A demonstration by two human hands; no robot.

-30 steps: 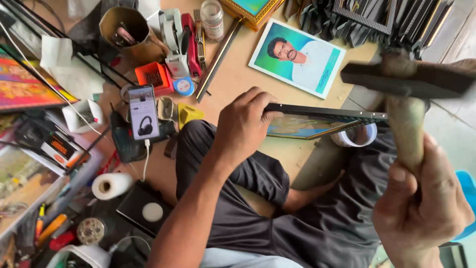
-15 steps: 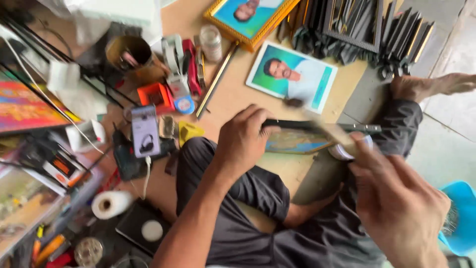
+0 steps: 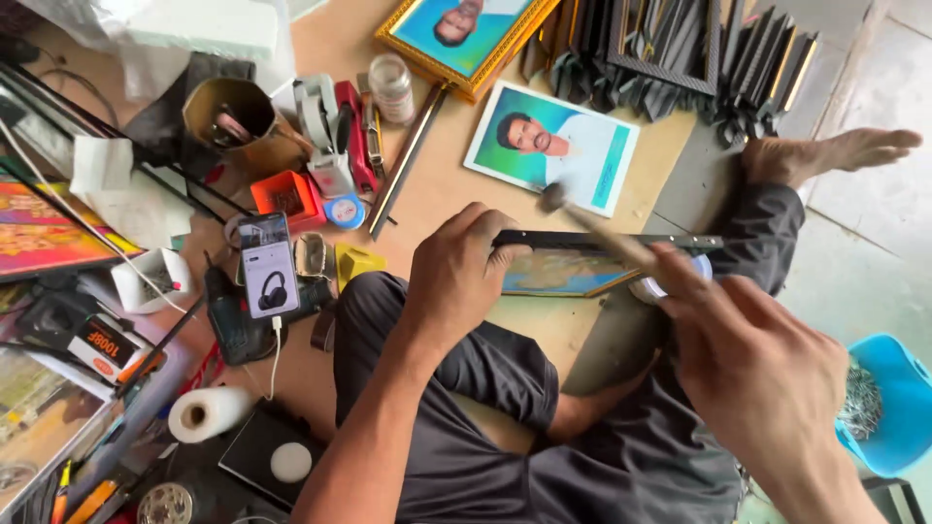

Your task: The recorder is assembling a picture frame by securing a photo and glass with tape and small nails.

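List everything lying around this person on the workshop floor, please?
picture frame: one, black edge, steadied upright on the board
hammer: one, blurred, above the frame
loose portrait photo: one, teal background, on the board
gold-framed portrait: one, top
black frame mouldings: a stack, top right
phone: one, propped, left
paper roll: one, white, lower left
blue tub: one, right edge
left hand: on the frame
right hand: gripping the hammer

A white-cased phone with a lit pale screen [image 3: 269, 265] stands propped left of the knee. Further left lies a small white-and-orange labelled box [image 3: 102, 347]. A round blue-and-white labelled tape tin [image 3: 344, 211] sits above.
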